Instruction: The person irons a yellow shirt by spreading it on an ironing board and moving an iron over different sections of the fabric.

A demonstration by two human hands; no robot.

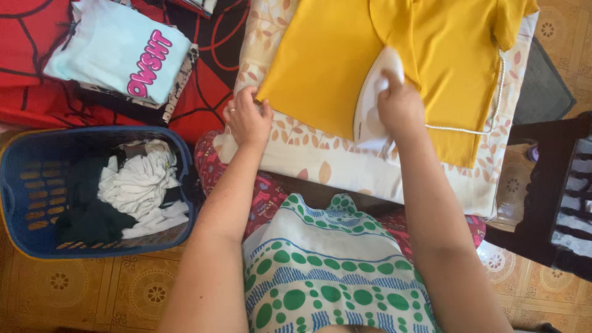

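Right hand (402, 106) is wrapped tight around the handle of the white plastic clothes iron (374, 105), fingers closed on it, with the soleplate flat on the mustard-yellow short-sleeved shirt (333, 61). From the iron, my left hand (248, 117) sits at about nine o'clock, fingers pinched together on the shirt's lower corner, holding the cloth taut.

I judge the step in hand to be pressing the shirt's body flat. To do it well I would keep the left hand's pull steady and straight away from the iron, so no fold forms under the plate, and keep those fingers well apart from the hot edge. I would keep the strokes even and never let the iron rest in one spot.

At three o'clock from the iron the white braided cord (496, 105) lies across the shirt's right side; I would mind it, as it could drag a crease. Under the shirt lies the cream leaf-patterned padded cloth (327, 163) that serves as the counter. Further out, at nine o'clock, stands the blue plastic laundry basket (12, 197) of crumpled clothes, and at ten o'clock a folded pale blue printed T-shirt (105, 43).
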